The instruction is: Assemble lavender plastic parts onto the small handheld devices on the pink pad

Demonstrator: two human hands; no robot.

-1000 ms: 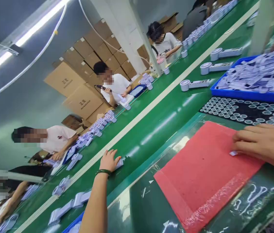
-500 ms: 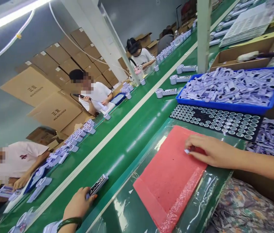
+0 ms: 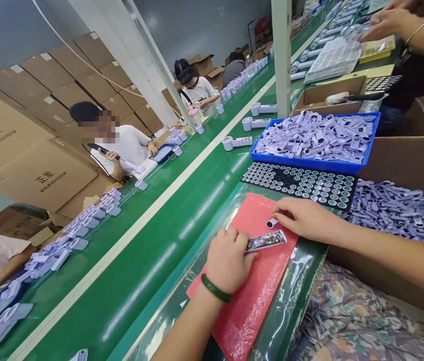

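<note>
My left hand [image 3: 229, 258], with a dark green bangle at its wrist, is wrapped round a pale purple handheld fan body [image 3: 268, 241]. The body's open handle points right, its circuit board facing up, and the hand covers the round end. Just above that handle, my right hand [image 3: 302, 218] pinches a small pale purple handle cover [image 3: 271, 223] with a dark oval on it. The two parts are apart. Both hands are over a red pad [image 3: 245, 301] at the bench edge.
A blue tray [image 3: 309, 161] heaped with purple covers stands beyond a black sheet of round stickers [image 3: 332, 192]. More covers [image 3: 396, 213] fill a carton at right. Fan bodies [image 3: 236, 143] lie along the green belt [image 3: 167, 240]. Co-workers sit opposite; another person's hands [image 3: 392, 22] show at top right.
My left hand has brought the fan body from the belt rightward onto the red pad. My right hand still holds the cover, now close to the handle. The view has shifted right.
</note>
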